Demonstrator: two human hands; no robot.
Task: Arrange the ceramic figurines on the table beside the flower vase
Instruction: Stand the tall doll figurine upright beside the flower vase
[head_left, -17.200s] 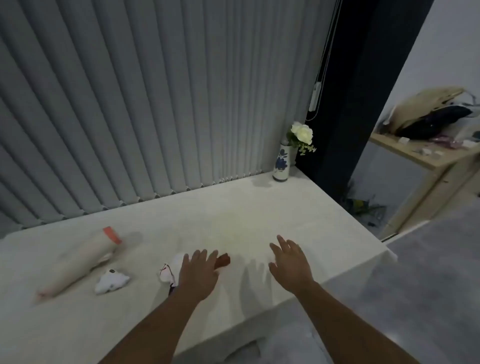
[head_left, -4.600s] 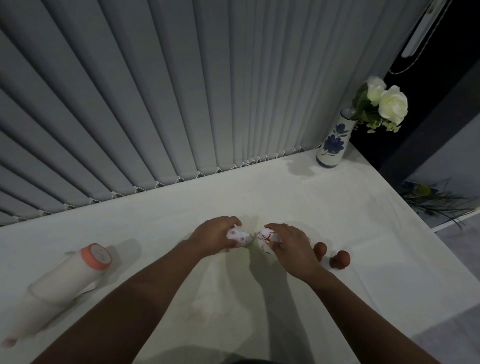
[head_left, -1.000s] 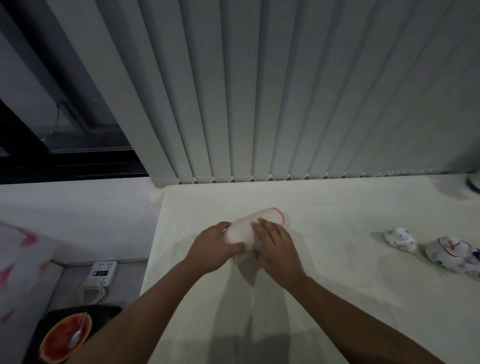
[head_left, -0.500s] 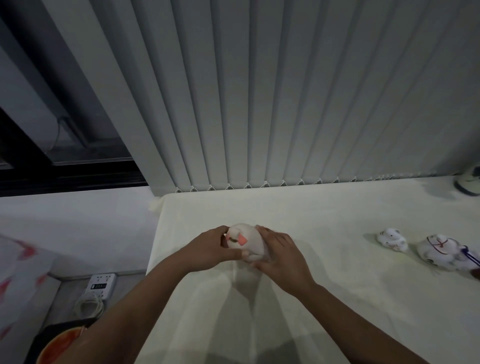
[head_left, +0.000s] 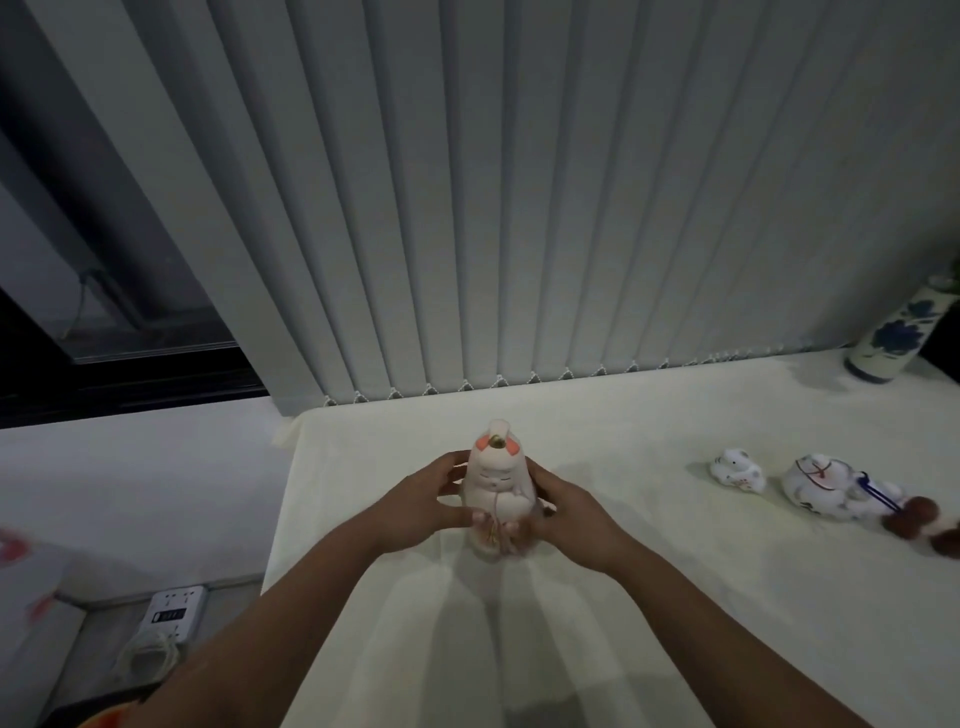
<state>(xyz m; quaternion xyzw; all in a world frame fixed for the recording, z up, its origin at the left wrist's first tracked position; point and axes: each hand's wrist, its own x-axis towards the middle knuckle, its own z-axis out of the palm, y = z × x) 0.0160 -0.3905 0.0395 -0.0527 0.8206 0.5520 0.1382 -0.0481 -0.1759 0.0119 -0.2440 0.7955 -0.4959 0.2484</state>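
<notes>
A tall pale ceramic figurine (head_left: 497, 483) with orange ears and a small bell on top stands upright near the table's left end. My left hand (head_left: 428, 506) grips its left side and my right hand (head_left: 563, 506) its right side, fingers meeting at its lower front. To the right sit a small white figurine (head_left: 737, 469) and a larger white figurine (head_left: 826, 488) with red and blue markings, then brown round pieces (head_left: 917, 514). The blue-and-white flower vase (head_left: 888, 338) stands at the far right corner, its flowers cut off by the frame.
The cream table (head_left: 623, 597) runs along grey vertical blinds (head_left: 519, 208). Its left edge drops to a floor with a white power strip (head_left: 174, 613) and cable. A dark window frame (head_left: 104, 312) is at the left.
The tall figurine lay on its side under both hands a second ago; now it stands upright between them. The view has shifted right, bringing the vase into frame.
</notes>
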